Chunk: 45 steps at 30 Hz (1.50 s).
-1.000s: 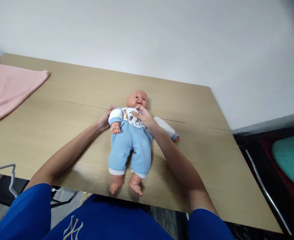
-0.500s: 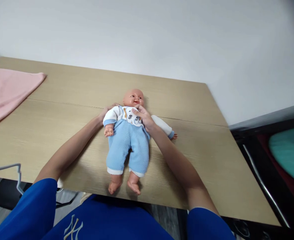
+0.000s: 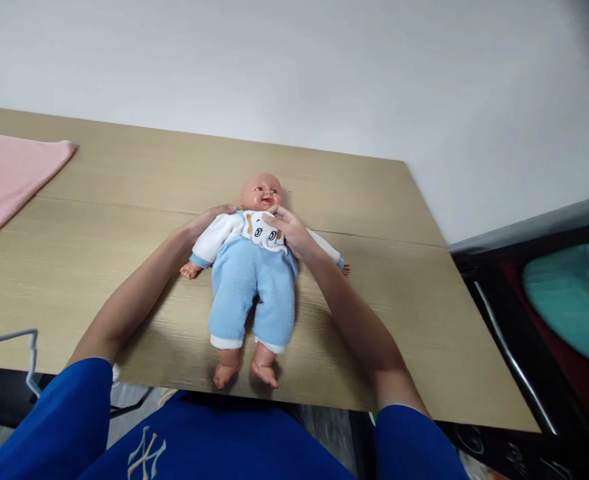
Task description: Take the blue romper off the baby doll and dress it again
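A bald baby doll point(image 3: 252, 267) lies on its back on the wooden table, head away from me and bare feet toward me. It wears a fuzzy light blue and white outfit with an animal face on the chest. My left hand point(image 3: 213, 217) grips the doll at the shoulder on the left, its fingertips partly hidden by the sleeve. Across the upper chest, just below the chin, my right hand point(image 3: 287, 230) holds the outfit's collar area. The doll's arm on the right is partly covered by my wrist.
A pink cloth point(image 3: 14, 177) is spread on the left of the table point(image 3: 124, 253). A white wall rises behind. Past the right edge are a black frame with a metal bar point(image 3: 511, 357) and a teal item point(image 3: 571, 300). A grey bent tube point(image 3: 33, 353) sits at lower left.
The doll's arm on the left has swung outward from its side. My left hand has shifted slightly left along the shoulder. The whole view has moved a little.
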### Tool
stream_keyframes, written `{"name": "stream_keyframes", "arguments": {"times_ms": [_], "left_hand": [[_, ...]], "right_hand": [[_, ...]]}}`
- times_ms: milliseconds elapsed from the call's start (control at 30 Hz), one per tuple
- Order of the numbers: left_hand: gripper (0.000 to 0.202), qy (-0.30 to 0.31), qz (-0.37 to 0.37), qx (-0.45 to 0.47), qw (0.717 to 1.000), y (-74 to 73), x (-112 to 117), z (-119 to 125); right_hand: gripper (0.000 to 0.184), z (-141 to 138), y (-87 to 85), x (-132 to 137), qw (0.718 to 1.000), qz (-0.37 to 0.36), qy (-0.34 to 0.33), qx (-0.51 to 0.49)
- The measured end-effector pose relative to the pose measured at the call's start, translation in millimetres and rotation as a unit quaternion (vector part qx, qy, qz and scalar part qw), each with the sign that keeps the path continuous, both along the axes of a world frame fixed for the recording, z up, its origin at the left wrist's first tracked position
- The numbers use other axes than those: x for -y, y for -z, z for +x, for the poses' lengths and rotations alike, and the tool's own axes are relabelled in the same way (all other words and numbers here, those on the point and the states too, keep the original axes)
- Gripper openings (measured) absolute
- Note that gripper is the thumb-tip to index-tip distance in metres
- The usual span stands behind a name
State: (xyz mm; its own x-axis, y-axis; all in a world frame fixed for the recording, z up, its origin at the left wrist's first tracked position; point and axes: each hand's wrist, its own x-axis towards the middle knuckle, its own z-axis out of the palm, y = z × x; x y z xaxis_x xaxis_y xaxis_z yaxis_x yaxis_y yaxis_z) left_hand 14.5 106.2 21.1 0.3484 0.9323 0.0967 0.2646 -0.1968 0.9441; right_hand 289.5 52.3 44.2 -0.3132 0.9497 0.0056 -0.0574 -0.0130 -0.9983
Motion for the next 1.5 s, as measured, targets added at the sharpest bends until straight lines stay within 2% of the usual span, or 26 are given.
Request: {"name": "stream_keyframes", "arguments": {"times_ms": [67,167,300,433,500,567,667,733,867,967,1033,1100,1200,1267,1400,1500], "left_hand": [[0.037,0.017,-0.063,0.031,0.997,-8.5,8.6,-8.3],[0.038,0.026,-0.121,0.052,0.991,-21.9,17.1,-21.0],[0.051,0.020,-0.109,-0.036,0.993,-28.0,17.9,-30.4],[0.050,0.031,-0.090,-0.052,0.994,-24.8,12.6,-34.7],[0.045,0.043,-0.041,-0.084,0.995,-25.8,11.5,-35.8],[0.035,0.029,0.062,-0.138,0.988,-30.5,13.8,-32.8],[0.024,-0.011,0.233,-0.187,0.954,-42.8,24.6,-11.9],[0.024,0.010,0.298,-0.183,0.937,-50.8,33.2,14.5],[0.025,0.118,0.352,-0.190,0.909,-55.5,38.8,80.4],[0.027,0.167,0.350,-0.301,0.871,-52.1,34.7,117.0],[0.027,0.180,0.341,-0.359,0.850,-51.3,32.9,128.1],[0.031,0.187,0.346,-0.365,0.844,-52.5,32.9,130.0],[0.037,0.221,0.373,-0.289,0.853,-55.1,34.3,124.4],[0.043,0.257,0.394,-0.228,0.852,-55.0,35.5,119.8],[0.053,0.290,0.420,-0.136,0.850,-50.8,38.8,113.2],[0.051,0.281,0.396,-0.060,0.872,-49.5,41.5,111.7]], "right_hand": [[0.052,19.3,-9.8,-1.5,0.985,0.098,-0.022,0.137],[0.045,45.5,-20.7,-5.5,0.937,0.189,-0.039,0.290],[0.044,55.1,-18.4,-10.0,0.934,0.200,-0.030,0.294],[0.043,57.1,-5.0,-1.0,0.920,0.251,0.015,0.300],[0.044,69.9,2.6,11.7,0.900,0.287,0.065,0.321],[0.049,92.8,11.1,29.8,0.875,0.300,0.112,0.363],[0.067,136.1,27.3,62.6,0.856,0.268,0.140,0.418],[0.076,161.0,39.8,82.7,0.866,0.231,0.137,0.423],[0.069,184.8,60.8,101.6,0.908,0.148,0.151,0.362],[0.074,183.8,65.3,94.1,0.930,0.143,0.215,0.261],[0.077,177.9,61.5,83.1,0.931,0.175,0.257,0.194],[0.079,167.8,54.4,71.3,0.932,0.201,0.263,0.150],[0.081,143.1,44.7,56.0,0.940,0.216,0.236,0.122],[0.075,121.8,42.4,49.0,0.940,0.238,0.210,0.124],[0.051,86.3,48.1,44.1,0.910,0.319,0.172,0.200],[0.042,80.7,53.6,46.9,0.892,0.339,0.143,0.261]]}}
